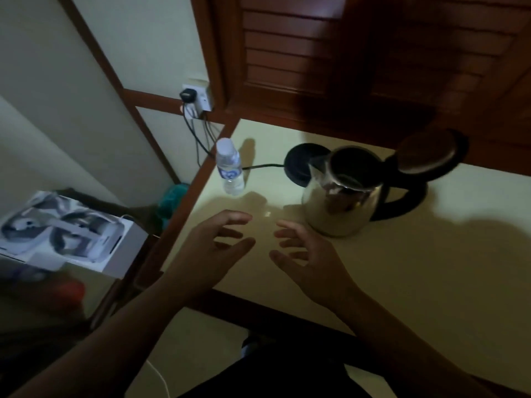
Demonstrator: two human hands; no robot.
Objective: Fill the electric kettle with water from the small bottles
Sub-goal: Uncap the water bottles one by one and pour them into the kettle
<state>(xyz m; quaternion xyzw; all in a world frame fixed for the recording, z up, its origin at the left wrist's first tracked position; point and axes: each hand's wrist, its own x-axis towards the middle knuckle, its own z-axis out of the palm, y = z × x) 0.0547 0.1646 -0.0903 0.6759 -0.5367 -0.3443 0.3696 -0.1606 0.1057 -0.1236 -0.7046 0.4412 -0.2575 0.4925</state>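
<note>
Both hands are hovering over the near-left part of the cream counter [402,282], the left hand [212,248] and right hand [310,259] each with a slack, spread grip, holding nothing. Just beyond the right hand, a stainless steel electric kettle [342,202] is standing off its black base [298,165], its lid [428,156] tilting open. Toward the far-left edge, a small capped water bottle [230,170] is standing upright; its blue-and-white label is too blurred to read.

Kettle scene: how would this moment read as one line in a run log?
kettle: lid open, off base | bottle: capped, upright | left hand: empty | right hand: empty
</note>
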